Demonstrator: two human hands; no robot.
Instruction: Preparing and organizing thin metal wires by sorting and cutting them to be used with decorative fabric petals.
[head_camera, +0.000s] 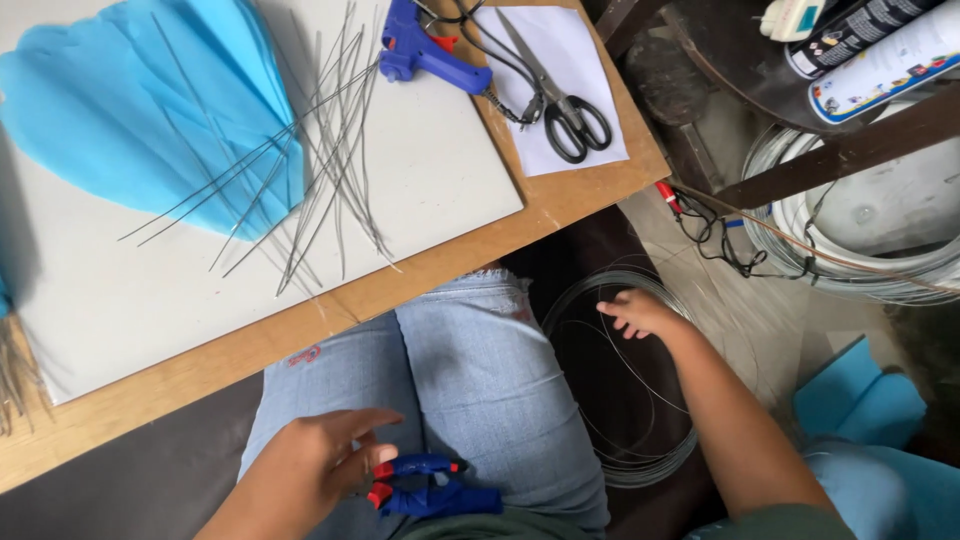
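Pliers, blue grips with red tips, lie on denim-clad lap; left hand rests beside them, fingers loosely spread, touching handles, not clasped. Right hand reaches down to thin wire coil on dark floor beside knee, fingertips on strand, fingers open, nothing clenched. Wooden board carries white sheet, blue petal-shaped paper, fan of straight grey wire lengths, blue glue gun, black-handled scissors.
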